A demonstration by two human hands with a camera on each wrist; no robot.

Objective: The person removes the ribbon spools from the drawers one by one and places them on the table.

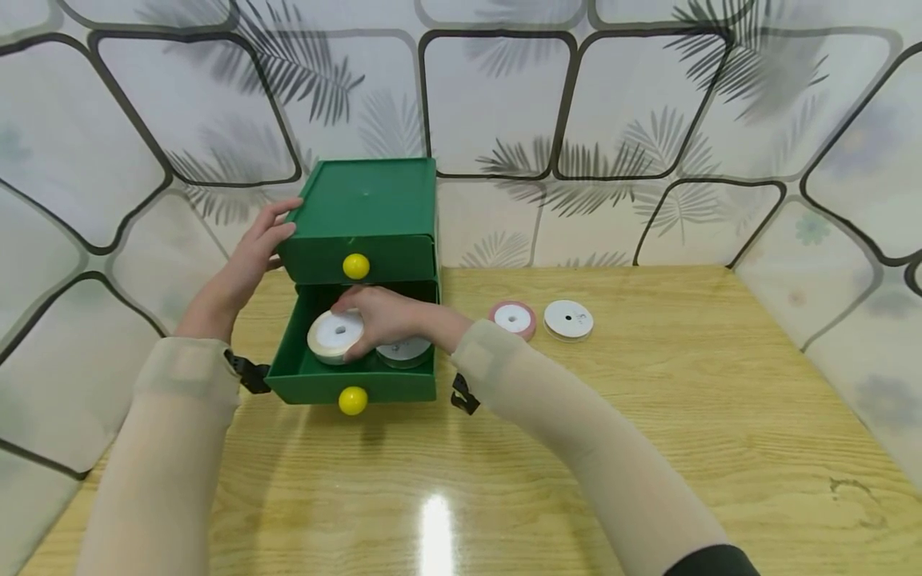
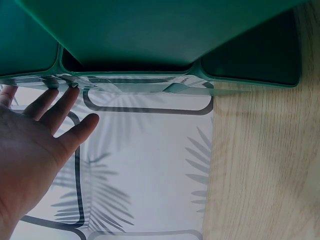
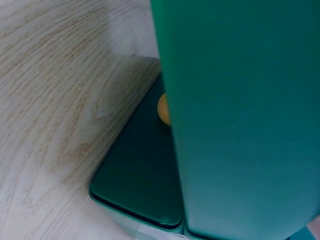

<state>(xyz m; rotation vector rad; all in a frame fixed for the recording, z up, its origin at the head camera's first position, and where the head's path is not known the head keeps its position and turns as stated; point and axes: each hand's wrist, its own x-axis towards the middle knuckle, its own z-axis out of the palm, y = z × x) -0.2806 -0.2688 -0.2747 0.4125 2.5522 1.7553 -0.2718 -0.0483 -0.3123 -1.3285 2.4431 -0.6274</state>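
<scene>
A green drawer box (image 1: 370,196) with yellow knobs has one drawer (image 1: 313,388) pulled out beneath its top one. My right hand (image 1: 385,314) reaches into that drawer and grips a white-faced ribbon spool (image 1: 334,330) with a cream edge, thumb at the near side and fingers at the far side. Another white-faced spool (image 1: 406,350) lies to its right, partly covered by the hand. My left hand (image 1: 248,252) touches the box's left side, fingers extended; in the left wrist view the hand (image 2: 37,145) has its fingertips at the box wall.
On the wooden table (image 1: 576,448), right of the box, lie a pink-edged spool (image 1: 514,318) and a white spool (image 1: 569,320). A patterned wall covering (image 1: 497,104) stands behind the box. Below the pulled-out drawer, the right wrist view shows another green front (image 3: 142,165) with a yellow knob (image 3: 163,109).
</scene>
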